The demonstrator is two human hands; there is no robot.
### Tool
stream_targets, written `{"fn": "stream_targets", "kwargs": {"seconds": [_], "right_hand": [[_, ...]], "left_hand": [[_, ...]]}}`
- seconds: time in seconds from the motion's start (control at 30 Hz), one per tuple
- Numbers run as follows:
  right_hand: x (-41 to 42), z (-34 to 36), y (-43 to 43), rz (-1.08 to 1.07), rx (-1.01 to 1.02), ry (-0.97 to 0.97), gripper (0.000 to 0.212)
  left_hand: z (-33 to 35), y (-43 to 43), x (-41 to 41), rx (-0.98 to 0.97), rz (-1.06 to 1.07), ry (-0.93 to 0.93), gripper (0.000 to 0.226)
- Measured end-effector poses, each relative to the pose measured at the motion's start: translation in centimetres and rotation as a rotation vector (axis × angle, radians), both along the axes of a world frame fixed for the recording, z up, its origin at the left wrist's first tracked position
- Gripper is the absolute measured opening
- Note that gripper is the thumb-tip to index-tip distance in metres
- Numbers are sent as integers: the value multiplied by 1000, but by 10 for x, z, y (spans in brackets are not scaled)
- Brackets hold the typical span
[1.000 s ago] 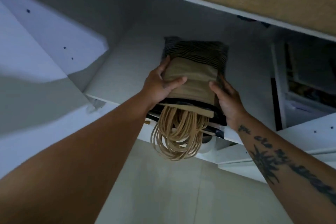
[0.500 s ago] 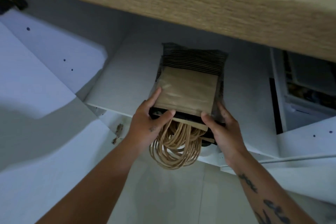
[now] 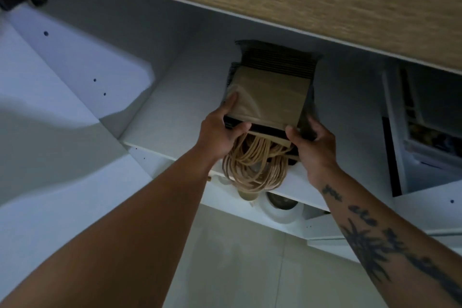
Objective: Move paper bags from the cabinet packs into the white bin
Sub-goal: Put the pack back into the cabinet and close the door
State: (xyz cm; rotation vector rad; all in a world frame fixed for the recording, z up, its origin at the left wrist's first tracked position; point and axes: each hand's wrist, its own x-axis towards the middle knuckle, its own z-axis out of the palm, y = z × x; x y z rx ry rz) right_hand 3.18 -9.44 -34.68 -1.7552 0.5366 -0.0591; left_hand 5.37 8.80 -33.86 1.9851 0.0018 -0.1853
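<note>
Both hands, left hand and right hand, grip the pack of paper bags at the cabinet shelf edge; no bin visible, so transfer seems barely begun.

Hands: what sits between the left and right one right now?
The pack of paper bags, gripped at its near end by the left hand and right hand; its looped handles hang in the gap below. Head view.

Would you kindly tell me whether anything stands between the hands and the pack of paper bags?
Nothing visible does: the left hand and right hand both grip the pack of paper bags at the shelf edge. The white bin is out of view, so that path cannot be judged.
</note>
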Motion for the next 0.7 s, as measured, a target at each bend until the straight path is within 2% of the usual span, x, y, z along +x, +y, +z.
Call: {"fn": "stream_targets", "kwargs": {"seconds": [0.37, 0.7], "right_hand": [[28, -6, -1, 21, -179, 24, 64], [-8, 17, -5, 83, -261, 110, 65]], "left_hand": [[3, -10, 24, 79, 63, 28, 70], [25, 5, -12, 214, 0, -109, 52]]}}
